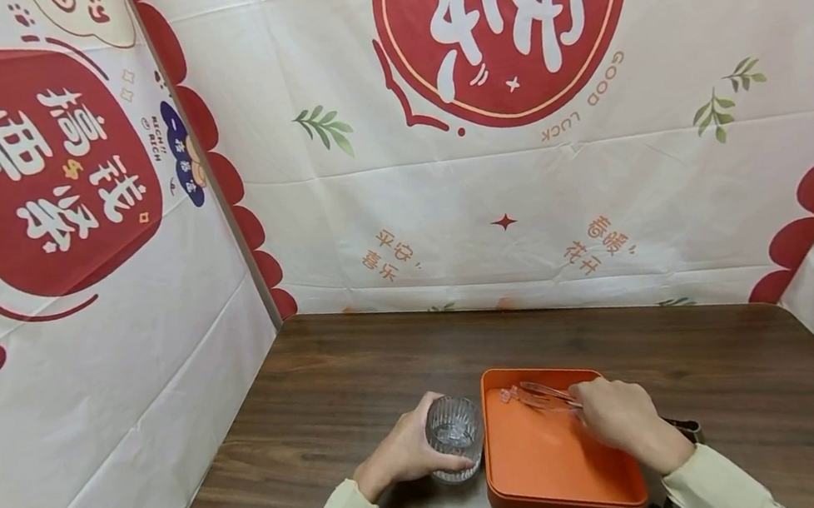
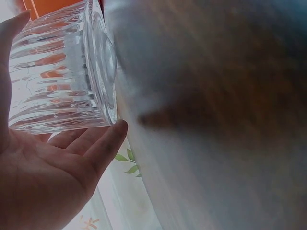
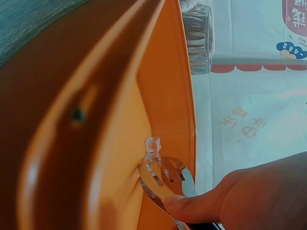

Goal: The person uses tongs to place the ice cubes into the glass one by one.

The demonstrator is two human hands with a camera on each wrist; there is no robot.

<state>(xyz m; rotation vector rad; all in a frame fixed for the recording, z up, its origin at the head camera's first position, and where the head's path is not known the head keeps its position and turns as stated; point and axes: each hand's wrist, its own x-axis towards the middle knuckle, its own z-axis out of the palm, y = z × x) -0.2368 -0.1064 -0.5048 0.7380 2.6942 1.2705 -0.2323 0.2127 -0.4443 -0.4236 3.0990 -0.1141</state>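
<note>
My left hand [image 1: 404, 453] grips a clear ribbed glass [image 1: 455, 426], thumb on the near side and fingers round the far side. The left wrist view shows the glass base [image 2: 101, 67] close to the dark tabletop, with the little finger at its lower edge. Inside a shallow orange tray [image 1: 544, 465], my right hand [image 1: 619, 416] holds metal tongs [image 1: 543, 389] with slotted ends. Small clear ice-like pieces [image 1: 506, 394] lie in the tray's far left corner. In the right wrist view the tong tips are right at these clear pieces [image 3: 152, 144].
The tray stands just right of the glass on a dark wood-grain table [image 1: 304, 408]. White printed cloth [image 1: 345, 236] rises behind the table and along both sides. A dark strap [image 1: 686, 427] shows beside the right wrist.
</note>
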